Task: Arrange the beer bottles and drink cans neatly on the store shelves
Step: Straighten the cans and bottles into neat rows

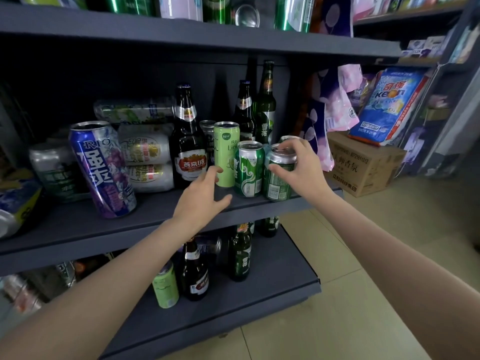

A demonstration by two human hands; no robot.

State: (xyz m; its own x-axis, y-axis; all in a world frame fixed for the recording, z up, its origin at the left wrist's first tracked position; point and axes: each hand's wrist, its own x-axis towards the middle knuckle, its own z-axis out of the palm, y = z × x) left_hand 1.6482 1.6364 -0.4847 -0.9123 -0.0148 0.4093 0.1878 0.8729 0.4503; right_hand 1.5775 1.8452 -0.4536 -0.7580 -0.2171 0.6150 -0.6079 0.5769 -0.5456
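Gripping green can [279, 175] on middle shelf [78, 224], right hand [298, 167] fingers curled round it; left hand [201, 201] fingers released

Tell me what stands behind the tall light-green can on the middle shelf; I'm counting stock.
Behind the tall light-green can a clear-topped can shows, and a dark bottle. Their lower parts are covered.

Dark grey store shelving [197, 37] over pale tiled floor [363, 294], cardboard box [363, 170] beside
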